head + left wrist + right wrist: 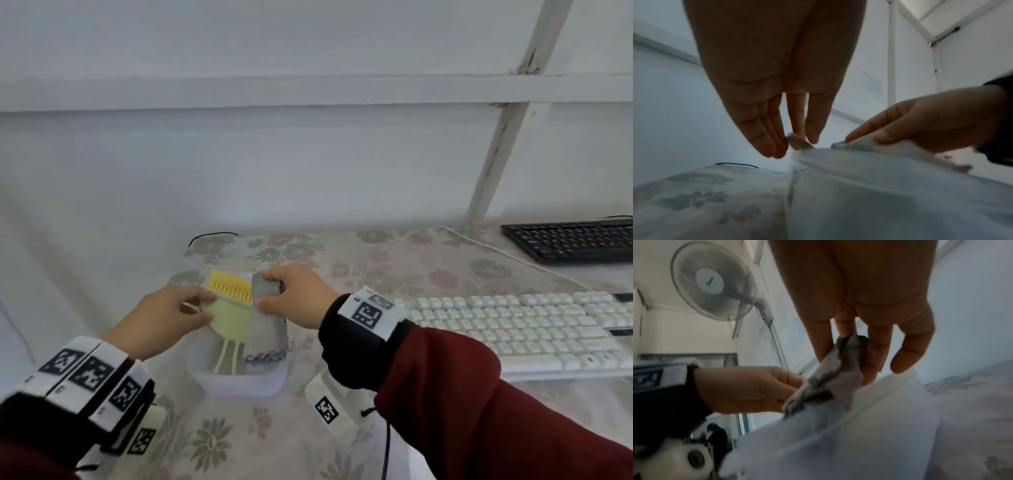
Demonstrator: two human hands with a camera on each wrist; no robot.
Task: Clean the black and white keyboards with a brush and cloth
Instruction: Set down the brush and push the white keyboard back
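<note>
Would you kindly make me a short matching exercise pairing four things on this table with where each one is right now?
Things:
1. brush
2. cloth
3. white keyboard
4. black keyboard

Places:
a. far right, near the wall
b. pinched by the right hand, over the tub
c. near edge, right of the tub
d. pinched by the left hand, over the tub

Pairs: 1-d, 2-b, 3-c, 4-a

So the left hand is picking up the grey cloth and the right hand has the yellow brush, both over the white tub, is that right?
Swapped. In the head view the left hand pinches the brush, and the right hand grips the grey cloth. Both are over the white tub, as you said.
</note>
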